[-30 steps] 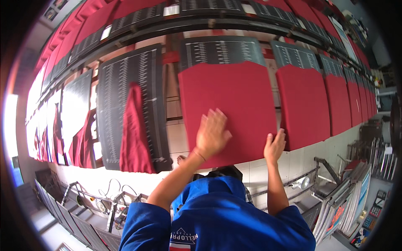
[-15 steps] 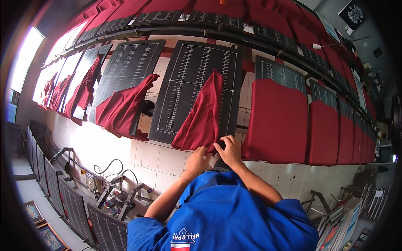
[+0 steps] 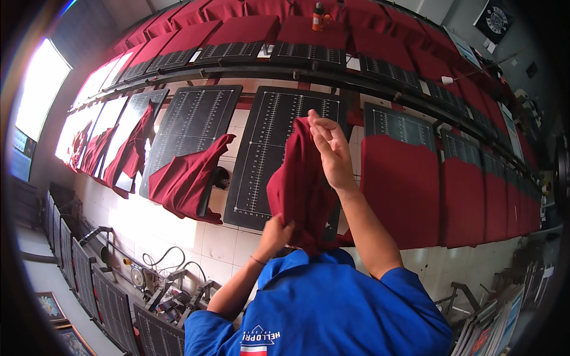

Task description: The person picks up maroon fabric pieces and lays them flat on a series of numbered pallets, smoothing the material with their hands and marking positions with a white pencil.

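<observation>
A dark red piece of cloth [image 3: 288, 172] hangs bunched in folds over the near half of the black printing board [image 3: 249, 160], which bears white ruler marks. My left hand [image 3: 276, 233] is closed on the cloth's lower left edge, just off the board's near end. Farther up, my right hand [image 3: 332, 151] is raised beside the top of the cloth. Its fingers are stretched out, and the fingertips touch or nearly touch the upper fold. The cloth's lower part bunches close to my blue shirt.
Red cloth lies crumpled on the board to the left [image 3: 189, 178] and smooth on the board to the right [image 3: 399, 190]. A dark rail [image 3: 255, 72] runs behind the boards. An orange-and-black bottle [image 3: 318, 18] stands on the far row. Metal frames and cables lie lower left.
My right hand has moved away from me, from the board's near edge up beside the cloth's top. The cloth has been lifted and gathered. My left hand stays near the close edge.
</observation>
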